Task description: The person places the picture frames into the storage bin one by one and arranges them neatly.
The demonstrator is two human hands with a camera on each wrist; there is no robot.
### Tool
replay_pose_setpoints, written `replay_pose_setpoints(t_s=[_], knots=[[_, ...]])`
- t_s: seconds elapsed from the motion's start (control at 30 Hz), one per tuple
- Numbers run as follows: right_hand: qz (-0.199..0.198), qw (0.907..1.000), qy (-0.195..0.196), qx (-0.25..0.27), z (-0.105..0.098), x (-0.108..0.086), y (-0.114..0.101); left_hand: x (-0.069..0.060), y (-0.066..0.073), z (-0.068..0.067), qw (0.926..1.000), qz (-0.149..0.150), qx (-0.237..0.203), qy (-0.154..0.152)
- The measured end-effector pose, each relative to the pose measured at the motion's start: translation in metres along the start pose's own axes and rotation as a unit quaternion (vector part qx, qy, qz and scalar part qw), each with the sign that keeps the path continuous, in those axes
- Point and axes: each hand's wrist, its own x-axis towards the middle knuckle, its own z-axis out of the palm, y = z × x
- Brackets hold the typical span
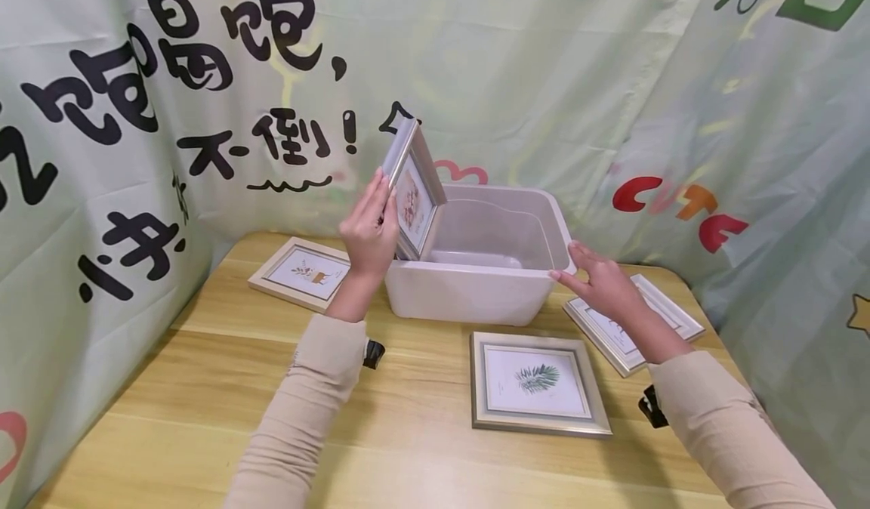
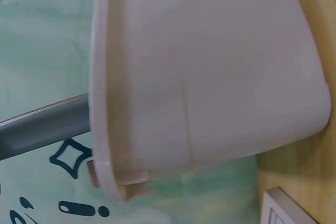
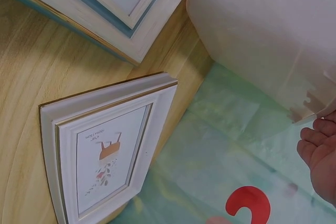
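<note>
In the head view my left hand (image 1: 372,233) grips the outer edge of a silver picture frame (image 1: 436,168), which stands tilted at the left end of a pale plastic bin (image 1: 469,291), its lower part inside. My right hand (image 1: 601,282) holds the bin's right front corner, thumb on the front and fingers at the side. The right wrist view shows that hand (image 3: 323,156) at the rim of the bin (image 3: 262,30). In the left wrist view the frame's edge (image 2: 47,124) sticks out past the bin's rim (image 2: 102,103); the left hand is not visible there.
On the wooden table (image 1: 224,388), a frame with a green leaf picture (image 1: 537,380) lies in front of the bin. A light wood frame (image 1: 299,273) lies at the left, a white frame (image 1: 669,309) under the right forearm. A printed curtain (image 1: 530,78) hangs behind.
</note>
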Motion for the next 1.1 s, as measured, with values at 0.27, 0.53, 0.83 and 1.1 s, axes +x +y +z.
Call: replay_pose_setpoints(t_s=[0.27, 0.53, 0.83, 1.1], knots=[[0.004, 1.0, -0.005, 0.005, 0.001, -0.003, 0.0, -0.016, -0.013, 0.008, 0.9989, 0.01, 0.031, -0.035], [0.004, 0.9999, 0.002, 0.009, 0.001, -0.004, 0.001, -0.029, -0.02, 0.014, 0.9933, 0.029, 0.076, -0.082], [-0.002, 1.0, 0.006, 0.004, 0.002, -0.003, 0.0, -0.043, -0.022, 0.013, 0.9845, 0.019, 0.102, -0.141], [0.0, 1.0, 0.006, 0.006, 0.001, -0.002, -0.001, -0.051, -0.024, 0.011, 0.9754, 0.03, 0.137, -0.17]])
